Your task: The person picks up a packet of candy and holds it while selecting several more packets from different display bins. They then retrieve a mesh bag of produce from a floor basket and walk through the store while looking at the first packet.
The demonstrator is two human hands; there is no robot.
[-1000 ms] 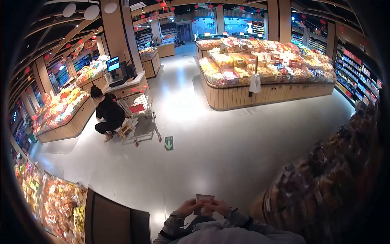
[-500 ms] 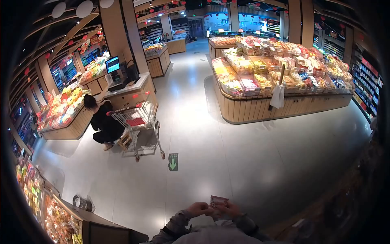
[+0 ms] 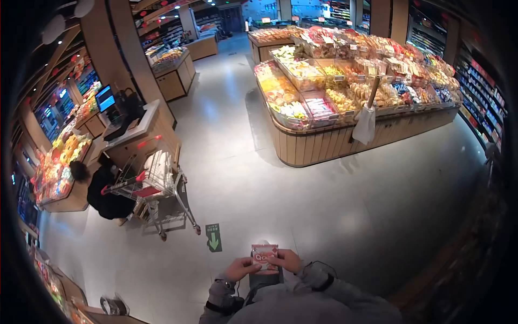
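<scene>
A small red and white packet (image 3: 265, 256) is held upright in front of my body at the bottom centre, its printed face toward me. My left hand (image 3: 241, 268) pinches its lower left side with the thumb on the front. On the right side, my right hand (image 3: 287, 261) grips the packet, its thumb also across the front. Both hands are closed on the packet, close together.
A shopping cart (image 3: 148, 186) stands at the left, with a crouching person in black (image 3: 108, 191) beside it. A counter (image 3: 145, 121) bears a screen (image 3: 105, 98). A large display stand (image 3: 318, 143) fills the upper right. The floor has a green arrow sign (image 3: 213, 237).
My hands and the packet have risen, and the packet's front now shows more fully. The view has turned, so the cart and the display stand appear further left.
</scene>
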